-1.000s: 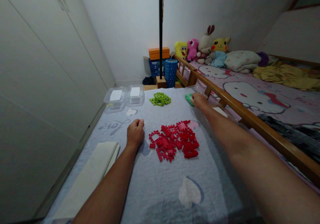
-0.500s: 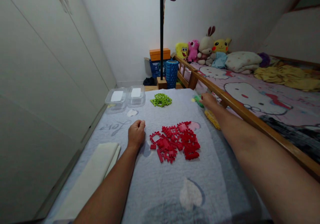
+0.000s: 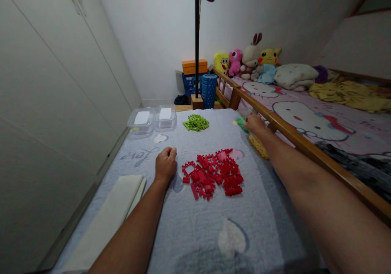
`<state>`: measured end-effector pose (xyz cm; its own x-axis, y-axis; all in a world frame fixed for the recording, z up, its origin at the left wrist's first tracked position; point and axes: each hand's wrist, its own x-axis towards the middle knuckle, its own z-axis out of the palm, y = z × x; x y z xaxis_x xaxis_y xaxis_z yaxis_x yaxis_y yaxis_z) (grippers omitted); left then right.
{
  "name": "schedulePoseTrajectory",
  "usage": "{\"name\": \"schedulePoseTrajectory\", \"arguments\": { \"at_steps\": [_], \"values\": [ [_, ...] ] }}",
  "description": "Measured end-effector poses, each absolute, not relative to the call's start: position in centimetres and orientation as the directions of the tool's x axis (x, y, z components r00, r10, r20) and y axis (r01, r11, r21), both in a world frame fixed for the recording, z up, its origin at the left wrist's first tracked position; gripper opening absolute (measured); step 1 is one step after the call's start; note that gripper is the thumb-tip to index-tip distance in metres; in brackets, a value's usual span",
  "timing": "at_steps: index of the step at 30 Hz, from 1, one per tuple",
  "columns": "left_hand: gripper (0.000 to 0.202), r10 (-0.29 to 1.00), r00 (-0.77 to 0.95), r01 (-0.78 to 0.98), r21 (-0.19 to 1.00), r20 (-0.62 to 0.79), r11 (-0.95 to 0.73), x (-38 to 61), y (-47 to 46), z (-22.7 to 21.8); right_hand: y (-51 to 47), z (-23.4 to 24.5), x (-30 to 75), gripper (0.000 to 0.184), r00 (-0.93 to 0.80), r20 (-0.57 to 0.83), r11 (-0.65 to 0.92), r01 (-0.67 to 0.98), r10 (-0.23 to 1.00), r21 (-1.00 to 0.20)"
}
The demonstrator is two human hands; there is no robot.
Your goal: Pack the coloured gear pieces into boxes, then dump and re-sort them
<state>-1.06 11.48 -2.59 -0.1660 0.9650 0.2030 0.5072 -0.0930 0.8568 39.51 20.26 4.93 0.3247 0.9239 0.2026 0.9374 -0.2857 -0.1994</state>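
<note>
My left hand (image 3: 165, 162) rests as a loose fist on the cloth-covered table, just left of a pile of red plastic building pieces (image 3: 209, 176). Nothing shows in it. Off to the far right, my right hand (image 3: 254, 123) reaches to the table's edge, its fingers closed right beside some green pieces (image 3: 242, 124). Whatever it pinches is too small to make out. Under the right forearm lies a batch of yellow pieces (image 3: 258, 146), partly hidden. A heap of lime-green pieces (image 3: 196, 122) sits at the back middle.
Two clear plastic boxes (image 3: 140, 128) with white labels stand at the back left. A folded cream cloth (image 3: 119, 202) lies on the left side. Along the right runs a wooden bed rail (image 3: 284, 132). A black pole (image 3: 197, 41) rises behind the table.
Both hands stay almost where they were, and the piles look the same. The whole view has shifted very slightly.
</note>
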Motion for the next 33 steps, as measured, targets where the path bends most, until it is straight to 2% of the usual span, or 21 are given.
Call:
{"name": "schedulePoseTrajectory", "arguments": {
  "at_steps": [3,5,9,14,18,21,26,33],
  "values": [
    [0.034,0.965,-0.169,0.507,0.857,0.201,-0.090,-1.1,11.6,-2.6,19.8,4.8,37.6,0.014,0.319,0.301,-0.244,0.934,0.899,-0.260],
    [0.034,0.962,-0.170,0.506,0.857,0.211,-0.098,-1.0,11.6,-2.6,19.1,4.2,35.7,0.019,0.274,0.319,-0.184,0.940,0.907,-0.286],
    [0.035,0.961,-0.174,0.499,0.861,0.215,-0.103,-1.0,11.5,-2.5,16.4,1.5,31.8,0.021,0.143,0.248,-0.050,0.935,0.958,-0.350],
    [0.034,0.961,-0.182,0.495,0.864,0.210,-0.095,-0.9,11.4,-2.5,12.0,-1.9,29.5,0.032,-0.044,0.103,0.091,0.858,0.994,-0.506],
    [0.034,0.964,-0.181,0.490,0.868,0.197,-0.085,-0.9,11.4,-2.7,10.0,-2.7,28.6,0.032,-0.131,0.109,0.168,0.843,0.985,-0.512],
    [0.035,0.962,-0.182,0.478,0.873,0.203,-0.094,-0.9,11.5,-2.9,9.6,-2.7,27.3,0.031,-0.179,0.131,0.222,0.789,0.975,-0.573],
    [0.035,0.959,-0.194,0.489,0.868,0.206,-0.088,-1.0,11.5,-3.2,9.3,-1.9,25.6,0.037,-0.136,0.157,0.207,0.654,0.978,-0.727],
    [0.035,0.954,-0.184,0.536,0.838,0.235,-0.103,-0.5,11.2,-2.9,8.1,-1.5,28.4,0.040,-0.003,0.166,0.126,0.669,0.986,-0.732]
  ]
}}
